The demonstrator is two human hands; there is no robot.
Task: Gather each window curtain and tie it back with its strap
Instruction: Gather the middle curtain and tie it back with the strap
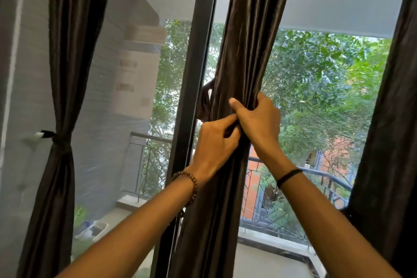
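The right hand (257,119) grips the middle curtain (248,52), fingers wrapped round the far side and thumb lying across the front, so that the dark, shiny cloth is squeezed into a narrow bundle inside the fist. Above the fist the folds fan out upward, and below it they hang straight down between the two forearms.

The left hand (214,140) sits just below and to the left of the right one, touching it. Its fingers are curled, with thumb and forefinger pinching dark cloth at the front of the bundle. This appears to be the strap (204,101), whose loop stands out just above the left hand's knuckles, beside the curtain's left edge (the exact end in the fingertips is hard to tell from the curtain folds). A bead bracelet (189,183) circles the left wrist and a black band (288,175) the right.

Far to the left of the left hand, the left curtain (61,63) is already cinched at its waist by a tied strap (54,137) leading to a wall hook (38,135). Well to the right of the right hand, the right curtain (388,119) hangs loose. Behind the hands are the dark window frame (191,63), a balcony railing (316,171) and green trees (316,74).
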